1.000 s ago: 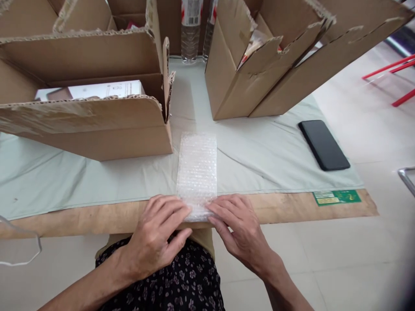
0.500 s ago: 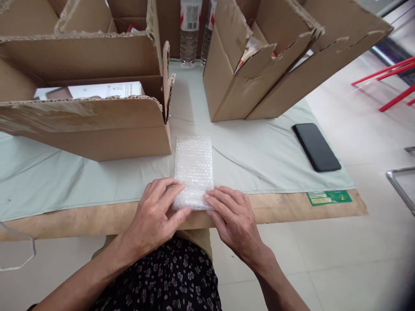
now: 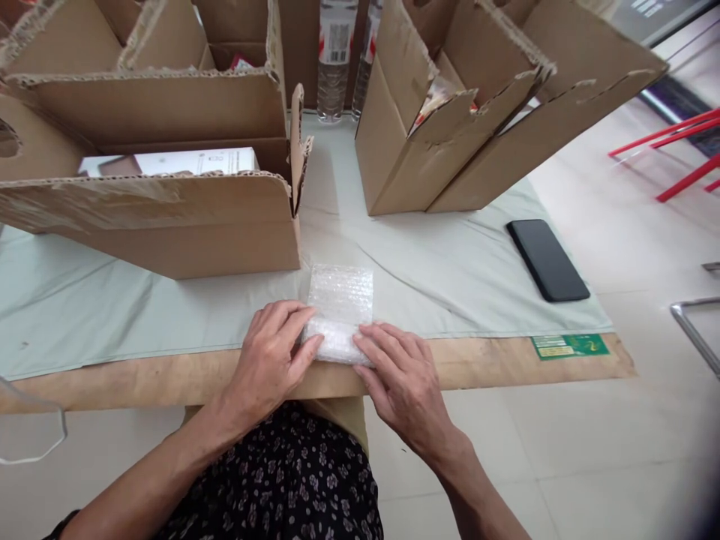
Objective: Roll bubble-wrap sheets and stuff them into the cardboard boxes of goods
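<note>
A clear sheet of bubble wrap (image 3: 341, 292) lies at the table's front edge, its near end rolled or folded over into a thicker bundle. Whatever may be inside the bundle cannot be made out. My left hand (image 3: 280, 346) grips the left end of the fold between thumb and fingers. At the right end, my right hand (image 3: 398, 369) presses its fingers on top, with the thumb low at the near side. The flat part of the wrap stretches away from me over the pale green cloth (image 3: 416, 289).
An open cardboard box (image 3: 236, 240) holding a white printed box (image 3: 196, 160) stands at left. More cardboard boxes (image 3: 394, 169) stand at back right, with water bottles (image 3: 331, 82) between. A black phone (image 3: 547, 260) lies at right, near a green label (image 3: 571, 346) on the wooden edge.
The flat stretch of bubble wrap has become shorter as its near end was folded further away from me. Both hands stay at the two ends of the fold. The view has shifted slightly.
</note>
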### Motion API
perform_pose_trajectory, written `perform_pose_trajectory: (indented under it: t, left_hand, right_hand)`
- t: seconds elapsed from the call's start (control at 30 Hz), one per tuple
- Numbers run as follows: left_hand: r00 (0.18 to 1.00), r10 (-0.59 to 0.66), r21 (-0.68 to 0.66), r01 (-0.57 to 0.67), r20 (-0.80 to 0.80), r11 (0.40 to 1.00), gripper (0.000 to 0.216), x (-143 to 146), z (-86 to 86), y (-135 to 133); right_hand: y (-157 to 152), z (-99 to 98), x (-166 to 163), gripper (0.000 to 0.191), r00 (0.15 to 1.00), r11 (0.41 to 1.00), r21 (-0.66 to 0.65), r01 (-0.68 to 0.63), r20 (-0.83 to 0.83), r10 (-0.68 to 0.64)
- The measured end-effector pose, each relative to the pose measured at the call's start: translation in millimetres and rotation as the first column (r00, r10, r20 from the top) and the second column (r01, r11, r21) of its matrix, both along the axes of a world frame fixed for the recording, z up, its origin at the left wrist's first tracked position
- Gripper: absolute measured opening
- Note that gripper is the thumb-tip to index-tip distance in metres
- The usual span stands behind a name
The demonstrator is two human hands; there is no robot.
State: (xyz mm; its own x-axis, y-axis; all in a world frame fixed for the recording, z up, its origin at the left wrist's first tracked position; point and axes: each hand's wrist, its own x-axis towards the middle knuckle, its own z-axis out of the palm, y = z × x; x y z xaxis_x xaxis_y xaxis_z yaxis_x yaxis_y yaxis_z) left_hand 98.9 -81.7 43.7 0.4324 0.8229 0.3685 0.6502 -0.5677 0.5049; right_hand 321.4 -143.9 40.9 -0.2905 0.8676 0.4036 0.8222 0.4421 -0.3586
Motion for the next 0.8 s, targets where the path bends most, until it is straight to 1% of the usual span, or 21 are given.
perform_pose_trajectory:
  t: [0.1, 0.17, 0.23, 0.33, 0.37, 0.43, 0.47, 0.53, 0.57, 0.6, 0.63, 0.67, 0.7, 0.73, 0.77, 0.8]
  left_hand:
    - [0.992, -0.120, -0.023, 0.121, 0.046, 0.992, 0.038, -9.6, 10.6, -16.9]
    - [0.980, -0.186, -0.035, 0.189, 0.074, 0.981, 0.037, -12.7, 14.6, -23.4]
    - [0.979, -0.187, -0.056, 0.191, 0.075, 0.980, 0.032, -10.8, 13.5, -20.4]
    - [0.996, -0.093, -0.052, 0.094, 0.014, 0.994, 0.022, -1.7, 4.4, -2.3]
    - [0.998, -0.057, -0.036, 0.056, -0.013, 0.998, 0.021, 1.4, 1.1, 4.2]
    - [0.999, 0.011, -0.003, -0.011, -0.038, 1.000, 0.021, 5.2, -3.5, 12.5]
    - [0.999, 0.039, -0.003, -0.039, -0.020, 0.999, 0.022, 5.2, -4.1, 13.0]
    - [0.991, 0.097, -0.053, -0.092, 0.094, 0.994, 0.027, 1.2, -1.5, 6.1]
    - [0.976, 0.137, -0.118, -0.118, 0.171, 0.986, 0.029, -2.4, 1.3, -0.7]
    - [0.952, 0.184, -0.216, -0.131, 0.246, 0.967, 0.031, -6.4, 4.6, -8.7]
    - [0.922, 0.231, -0.342, -0.119, 0.310, 0.932, 0.031, -10.2, 8.0, -17.0]
    - [0.891, 0.275, -0.478, -0.076, 0.362, 0.875, 0.030, -13.2, 11.1, -24.6]
    - [0.860, 0.309, -0.605, 0.000, 0.406, 0.796, 0.032, -15.1, 13.5, -30.8]
    - [0.829, 0.332, -0.704, 0.102, 0.451, 0.703, 0.035, -15.5, 15.2, -35.1]
    - [0.792, 0.351, -0.763, 0.211, 0.500, 0.611, 0.040, -14.6, 16.1, -37.1]
    - [0.748, 0.371, -0.783, 0.310, 0.551, 0.539, 0.045, -12.6, 16.4, -37.3]
  right_hand:
    - [4.4, 4.4, 0.5, 0.026, 0.992, 0.998, -0.035, -0.046, -0.122, 0.041]
    - [3.5, 7.1, 1.1, 0.026, 0.982, 0.994, -0.085, -0.065, -0.185, 0.048]
    - [0.2, 8.1, 1.4, 0.027, 0.981, 0.996, -0.087, -0.024, -0.191, 0.006]
    - [-5.0, 6.9, 0.5, 0.032, 0.990, 0.998, 0.013, 0.062, -0.126, -0.060]
    - [-5.6, 5.9, -0.3, 0.034, 0.994, 0.997, 0.041, 0.062, -0.089, -0.058]
    - [-3.5, 3.4, -2.5, 0.035, 1.000, 0.999, 0.050, 0.022, -0.001, -0.022]
    - [-0.7, 1.9, -3.6, 0.034, 0.999, 0.999, 0.040, 0.005, 0.041, -0.007]
    - [7.0, -1.1, -5.2, 0.030, 0.997, 1.000, 0.023, 0.012, 0.074, -0.014]
    - [11.0, -2.2, -5.6, 0.028, 0.998, 0.999, 0.026, 0.032, 0.058, -0.033]
    - [14.3, -2.8, -6.0, 0.026, 0.998, 0.998, 0.031, 0.056, 0.019, -0.057]
    - [16.4, -2.7, -6.5, 0.025, 0.996, 0.996, 0.030, 0.081, -0.036, -0.080]
    - [17.0, -1.9, -7.3, 0.025, 0.990, 0.994, 0.017, 0.105, -0.099, -0.103]
    - [16.2, -0.2, -8.7, 0.025, 0.979, 0.993, -0.014, 0.119, -0.164, -0.120]
    - [14.0, 2.0, -10.6, 0.025, 0.965, 0.991, -0.058, 0.120, -0.226, -0.131]
    - [10.9, 4.6, -12.9, 0.025, 0.952, 0.988, -0.114, 0.100, -0.279, -0.129]
    - [7.2, 7.3, -15.5, 0.025, 0.940, 0.984, -0.169, 0.061, -0.321, -0.114]
